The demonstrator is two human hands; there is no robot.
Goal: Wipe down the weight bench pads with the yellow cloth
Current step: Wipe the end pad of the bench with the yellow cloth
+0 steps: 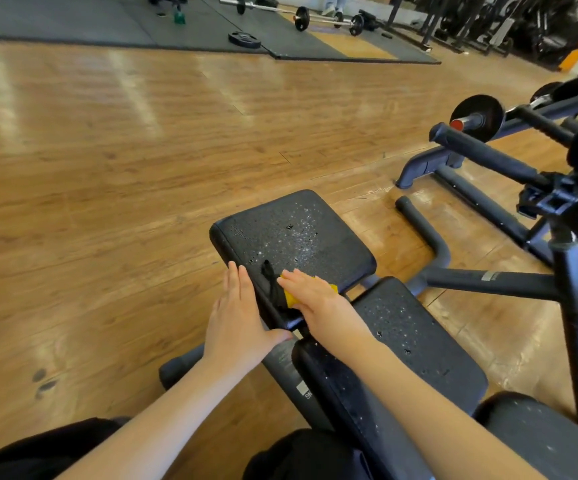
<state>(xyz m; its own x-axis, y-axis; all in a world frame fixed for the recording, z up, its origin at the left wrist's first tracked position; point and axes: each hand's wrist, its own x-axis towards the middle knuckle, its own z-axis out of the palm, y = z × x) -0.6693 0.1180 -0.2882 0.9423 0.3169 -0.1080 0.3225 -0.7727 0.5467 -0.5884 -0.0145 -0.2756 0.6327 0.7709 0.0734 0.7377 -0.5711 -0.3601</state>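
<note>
Wood floor; speckled black bench pad [294, 233], yellow cloth [291, 297]

Worn black vinyl pad [292, 233], yellow cloth [291, 297], glossy wood floor [107, 150]

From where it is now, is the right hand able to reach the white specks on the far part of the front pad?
Probably yes. The right hand lies flat on the yellow cloth at the near end of the front pad, and the pad surface between it and the white specks is bare, with nothing in the way.
</note>
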